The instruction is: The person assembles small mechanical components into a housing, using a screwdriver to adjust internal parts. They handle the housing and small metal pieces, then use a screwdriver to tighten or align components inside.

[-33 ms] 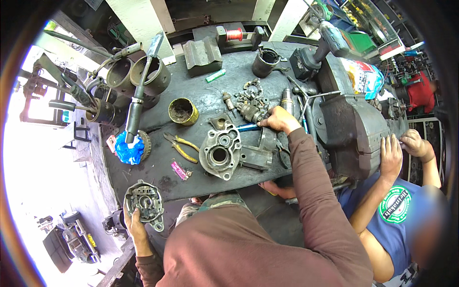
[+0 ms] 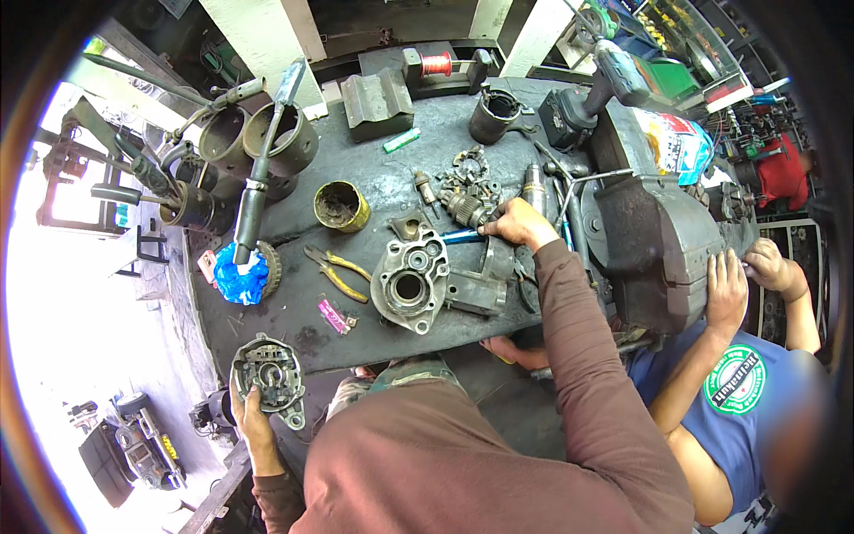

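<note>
Off the table's front edge, my left hand (image 2: pixel 253 416) grips a round grey metal housing (image 2: pixel 269 374), its open, ribbed inside facing up. My right hand (image 2: pixel 520 222) reaches over the table with fingers curled together; what they pinch, if anything, is hidden. Beside its fingertips are the end of a slim blue stick-like tool (image 2: pixel 460 237) and a toothed gear shaft (image 2: pixel 469 210). Nearer me stands a larger cast metal housing (image 2: pixel 411 283) with a round bore. A steel block-like part (image 2: pixel 478 292) lies just right of it.
Yellow-handled pliers (image 2: pixel 338 273), a pink packet (image 2: pixel 334 316) and a grease-filled can (image 2: pixel 342 206) lie left of the housing. A blue bag (image 2: pixel 240 278) sits at the table's left edge. On the right are a large vise-like block (image 2: pixel 663 249), a cordless drill (image 2: pixel 587 93) and a co-worker's hands (image 2: pixel 743 280).
</note>
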Demonstrator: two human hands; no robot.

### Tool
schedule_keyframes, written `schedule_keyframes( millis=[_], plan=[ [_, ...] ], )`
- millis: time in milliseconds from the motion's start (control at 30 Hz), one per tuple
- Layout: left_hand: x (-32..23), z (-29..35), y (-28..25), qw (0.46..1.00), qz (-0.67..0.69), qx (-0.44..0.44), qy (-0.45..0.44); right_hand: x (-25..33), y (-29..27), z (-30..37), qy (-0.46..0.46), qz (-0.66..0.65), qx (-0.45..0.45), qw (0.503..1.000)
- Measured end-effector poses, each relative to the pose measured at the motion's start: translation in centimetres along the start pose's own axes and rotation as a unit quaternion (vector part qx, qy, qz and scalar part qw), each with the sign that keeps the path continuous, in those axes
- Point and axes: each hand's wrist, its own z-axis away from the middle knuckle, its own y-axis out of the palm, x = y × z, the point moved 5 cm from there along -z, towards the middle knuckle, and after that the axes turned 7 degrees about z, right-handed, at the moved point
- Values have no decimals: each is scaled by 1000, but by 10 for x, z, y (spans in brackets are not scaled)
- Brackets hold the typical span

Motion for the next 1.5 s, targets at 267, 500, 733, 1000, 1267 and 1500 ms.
schedule_keyframes(
  millis=[267,500,733,1000,1267,1500],
  plan=[
    [11,-9,6,999,33,-4,12,-10,3,-11,11,-65,-29,997],
    [13,3,-7,999,32,-16,23,-6,-19,22,-9,-296,69,953],
    [22,11,-23,999,37,-29,11,21,-22,45,-147,-180,-32,972],
    [8,4,-22,998,9,18,66,-41,-67,163,-118,-406,-242,873],
    [14,-58,-27,993,36,108,13,-10,-8,258,-179,-538,-222,793],
    [-6,-96,-45,968,-11,233,96,186,102,327,-212,-442,-230,841]
  ],
)
